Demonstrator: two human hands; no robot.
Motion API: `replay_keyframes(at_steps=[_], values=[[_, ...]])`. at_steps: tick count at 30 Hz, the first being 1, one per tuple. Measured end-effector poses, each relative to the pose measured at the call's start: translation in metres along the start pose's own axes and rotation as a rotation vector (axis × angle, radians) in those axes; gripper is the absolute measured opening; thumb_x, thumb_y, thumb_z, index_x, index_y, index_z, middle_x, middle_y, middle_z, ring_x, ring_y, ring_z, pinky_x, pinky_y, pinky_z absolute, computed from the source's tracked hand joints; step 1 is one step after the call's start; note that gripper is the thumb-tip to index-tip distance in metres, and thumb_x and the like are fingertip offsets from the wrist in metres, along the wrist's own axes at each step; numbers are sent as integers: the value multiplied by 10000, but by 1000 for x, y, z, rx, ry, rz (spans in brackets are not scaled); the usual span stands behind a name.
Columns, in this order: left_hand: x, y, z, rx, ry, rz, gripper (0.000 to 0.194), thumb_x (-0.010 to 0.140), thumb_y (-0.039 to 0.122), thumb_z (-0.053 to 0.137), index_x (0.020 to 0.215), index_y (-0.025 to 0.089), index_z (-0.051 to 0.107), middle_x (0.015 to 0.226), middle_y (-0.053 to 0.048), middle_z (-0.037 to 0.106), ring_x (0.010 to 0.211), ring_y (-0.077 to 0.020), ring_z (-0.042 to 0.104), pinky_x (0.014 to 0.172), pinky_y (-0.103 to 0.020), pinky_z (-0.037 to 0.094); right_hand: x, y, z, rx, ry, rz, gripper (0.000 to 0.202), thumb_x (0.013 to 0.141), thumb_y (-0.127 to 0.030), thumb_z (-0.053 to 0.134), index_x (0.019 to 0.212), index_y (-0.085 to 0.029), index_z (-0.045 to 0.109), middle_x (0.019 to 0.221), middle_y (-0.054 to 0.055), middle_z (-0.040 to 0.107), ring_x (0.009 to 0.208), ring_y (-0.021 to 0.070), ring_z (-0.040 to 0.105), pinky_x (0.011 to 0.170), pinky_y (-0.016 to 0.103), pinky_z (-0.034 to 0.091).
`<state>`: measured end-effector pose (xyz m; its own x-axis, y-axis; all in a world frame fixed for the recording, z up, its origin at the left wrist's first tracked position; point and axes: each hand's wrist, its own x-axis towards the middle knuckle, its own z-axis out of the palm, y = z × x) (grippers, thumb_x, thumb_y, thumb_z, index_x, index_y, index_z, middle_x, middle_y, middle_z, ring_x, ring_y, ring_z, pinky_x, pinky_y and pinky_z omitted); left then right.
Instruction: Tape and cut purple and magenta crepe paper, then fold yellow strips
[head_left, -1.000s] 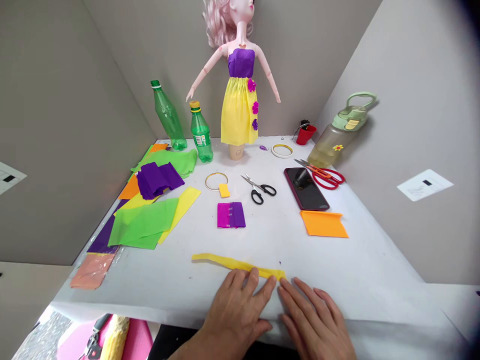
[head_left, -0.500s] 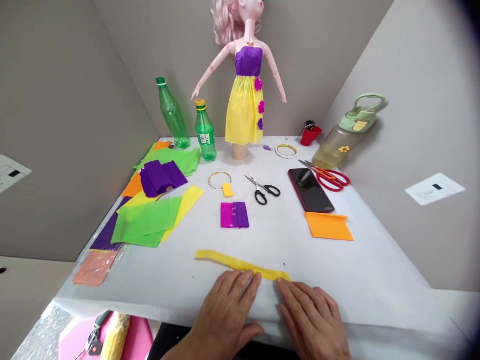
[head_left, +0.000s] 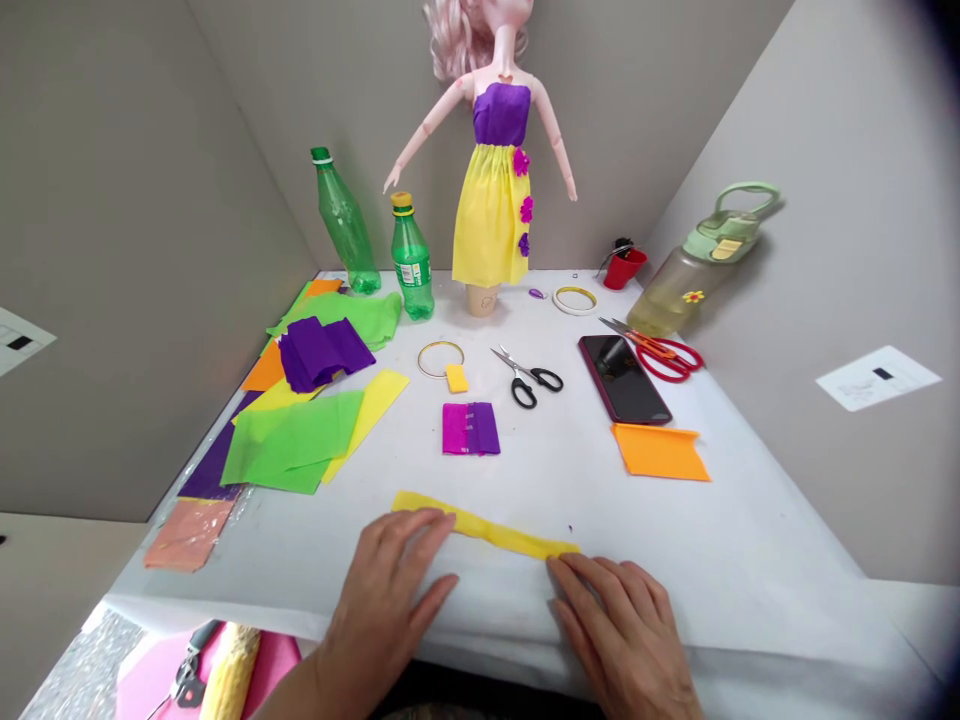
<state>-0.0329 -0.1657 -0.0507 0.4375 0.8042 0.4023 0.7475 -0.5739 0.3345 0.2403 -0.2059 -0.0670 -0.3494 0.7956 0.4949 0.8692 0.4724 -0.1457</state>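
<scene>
A narrow yellow strip [head_left: 499,533] lies flat on the white table near its front edge, slanting down to the right. My left hand [head_left: 394,590] rests with its fingertips on the strip's left part, thumb held apart from the fingers. At the strip's right end, the fingertips of my right hand [head_left: 619,625] touch its lower edge, the fingers stretched out. Beyond the strip are a small magenta and purple folded piece [head_left: 470,429], black-handled scissors [head_left: 527,377] and a thin gold ring [head_left: 441,360] with a small yellow-orange piece [head_left: 457,378] at its edge.
A doll [head_left: 491,215] in a purple top and yellow skirt stands at the back beside green bottles [head_left: 412,262]. Coloured sheets [head_left: 292,440] cover the left side. On the right are a phone [head_left: 624,378], an orange piece [head_left: 660,452], red-handled scissors [head_left: 667,358] and a water bottle [head_left: 686,275].
My left hand has moved left along the strip, from its middle to near its left end. My right hand has stayed at the right end. The view has shifted slightly.
</scene>
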Motion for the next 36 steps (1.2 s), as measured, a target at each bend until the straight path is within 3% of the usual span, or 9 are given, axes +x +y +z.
replay_keyframes(at_steps=[6,11,14,17,20,23,29,36], values=[[18,-44,-13,-40,-78,-27,193,955,188,542,1075,254,678,1205,-53,612,1137,-234,500,971,-416,458,6,2,-2,30,12,-13,215,977,-177,511,1122,-170,669,1014,81,723,916,210,633,880,381,417],[22,-60,-14,-155,-120,-51,159,964,201,533,917,237,680,1088,-46,629,1070,-224,506,905,-378,463,10,4,0,106,32,-18,191,972,-135,516,1095,-138,663,975,95,702,883,212,594,857,398,405],[21,-61,-15,-229,-157,-78,92,947,226,575,998,237,651,1110,-46,619,1086,-224,494,925,-369,452,15,1,0,149,37,-9,175,969,-107,517,1069,-126,659,948,101,684,862,214,564,839,403,394],[23,-58,-15,-276,-168,-70,192,910,255,641,1101,250,625,1146,-46,601,1105,-227,481,953,-372,437,19,0,-1,171,37,0,180,973,-91,497,1044,-123,660,921,100,669,837,212,536,819,399,384],[28,-54,-13,-296,-179,-58,75,929,226,606,986,243,652,1121,-41,600,1095,-225,477,933,-362,433,21,1,-1,176,27,-9,175,971,-81,497,1033,-121,656,916,98,664,836,211,527,820,400,380],[32,-51,-11,-308,-224,-88,131,954,190,547,862,222,634,1077,-34,608,1075,-218,480,908,-351,434,21,4,-1,180,30,-12,169,972,-80,497,1028,-117,652,912,100,664,840,212,528,820,402,377],[35,-49,-14,-309,-319,-156,155,953,202,528,825,215,614,1098,-36,595,1106,-230,468,936,-378,426,23,3,-2,184,39,-1,158,981,-98,495,1008,-122,649,892,95,667,831,209,535,814,398,376],[34,-45,-17,-275,-340,-215,122,919,209,576,801,212,607,1112,-40,579,1119,-248,463,964,-416,408,22,2,-2,190,16,13,140,971,-102,520,1021,-127,648,918,95,665,850,213,533,819,403,377]])
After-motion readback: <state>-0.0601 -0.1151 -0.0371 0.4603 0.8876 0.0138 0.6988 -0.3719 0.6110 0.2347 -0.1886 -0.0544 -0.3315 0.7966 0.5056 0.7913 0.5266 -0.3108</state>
